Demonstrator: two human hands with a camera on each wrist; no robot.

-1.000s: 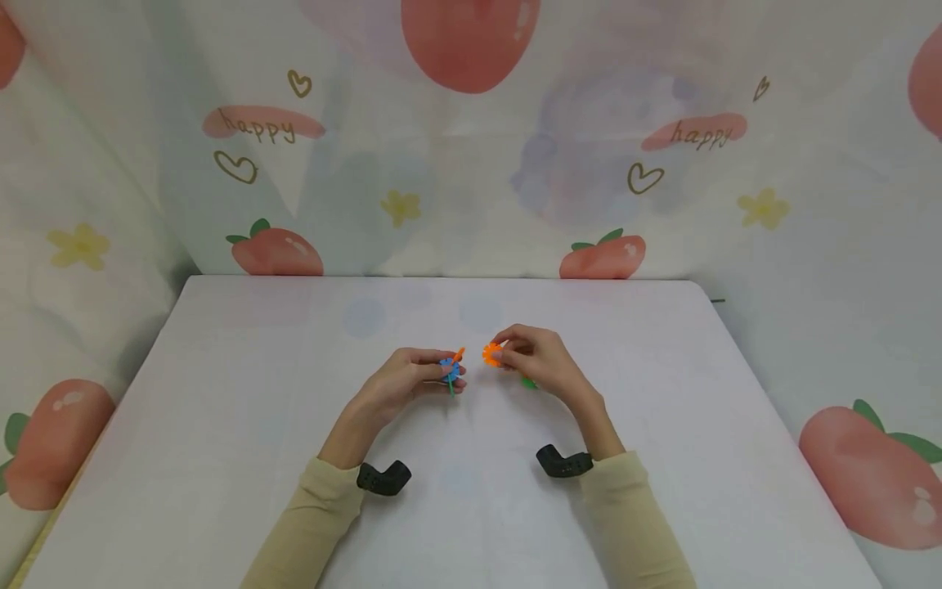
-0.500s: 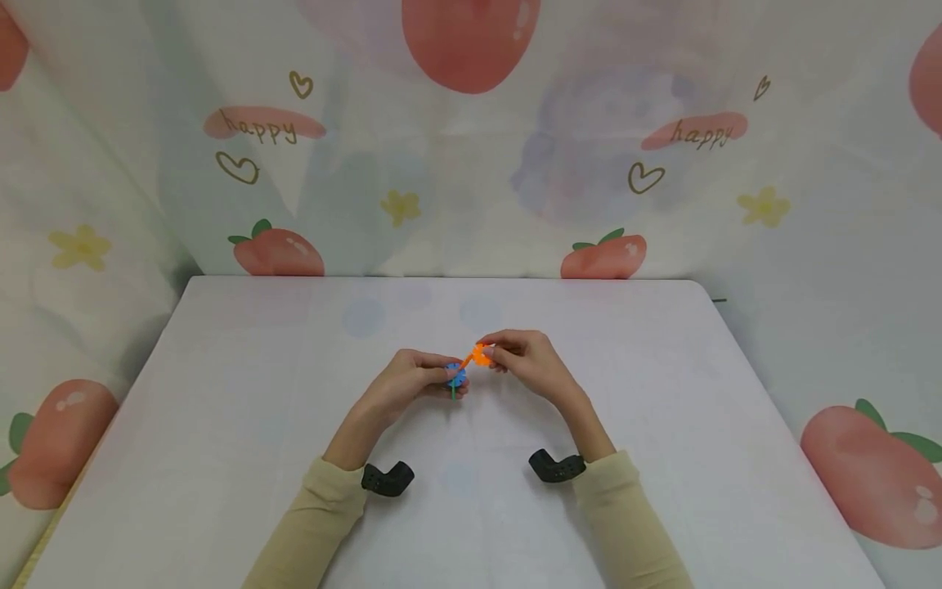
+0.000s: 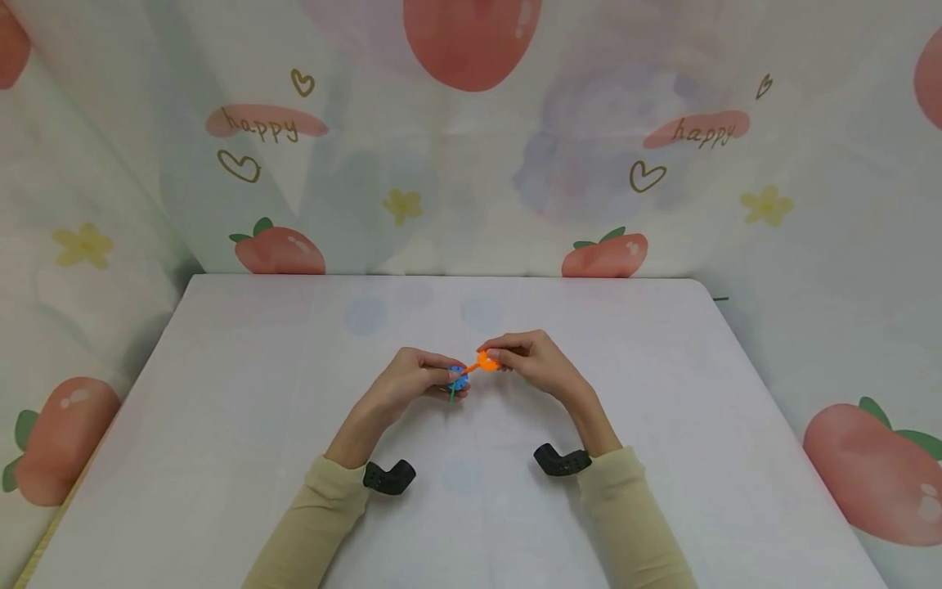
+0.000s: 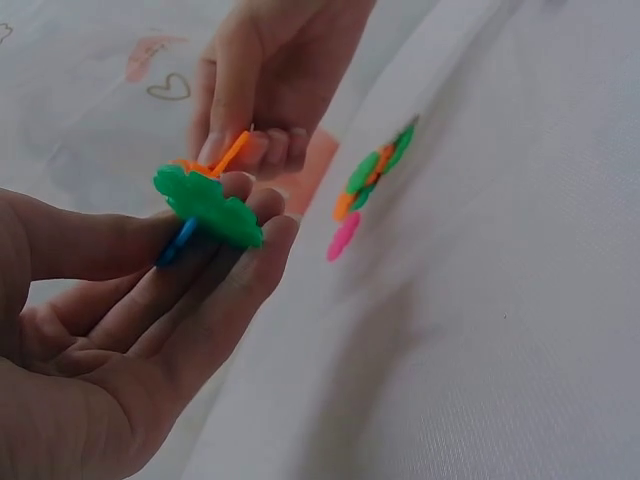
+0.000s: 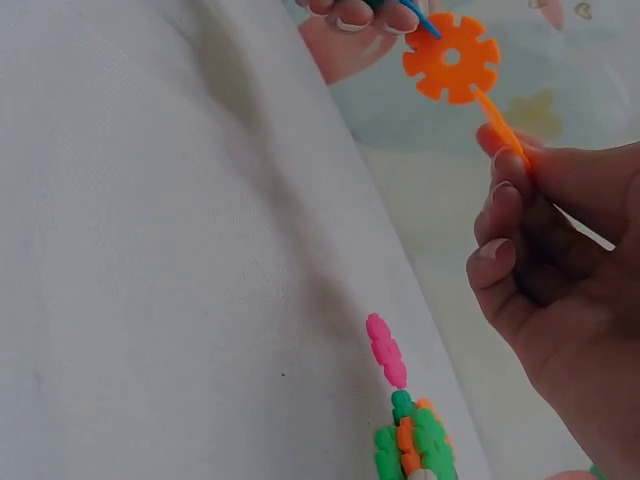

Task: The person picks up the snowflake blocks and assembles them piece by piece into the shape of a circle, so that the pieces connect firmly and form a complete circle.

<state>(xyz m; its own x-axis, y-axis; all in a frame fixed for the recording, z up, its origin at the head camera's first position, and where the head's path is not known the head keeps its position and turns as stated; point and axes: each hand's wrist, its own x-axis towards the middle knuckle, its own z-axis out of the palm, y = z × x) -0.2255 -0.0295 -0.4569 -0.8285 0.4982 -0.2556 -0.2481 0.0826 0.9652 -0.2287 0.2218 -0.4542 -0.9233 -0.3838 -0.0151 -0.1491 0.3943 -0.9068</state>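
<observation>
Right wrist: pinched orange disc (image 5: 502, 127), edge-on, slants down rightward.

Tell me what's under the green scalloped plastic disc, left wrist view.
Part of a blue plastic disc, pinched by the left hand; thumb and green disc hide the rest.

White tabletop (image 3: 184, 458), fruit-print backdrop (image 3: 471, 164), yellow printed flower (image 3: 402, 206)

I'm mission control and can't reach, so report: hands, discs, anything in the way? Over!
Left hand pinches blue disc. Right hand pinches orange disc, edge against second orange disc. Nothing visibly in the way.
</observation>
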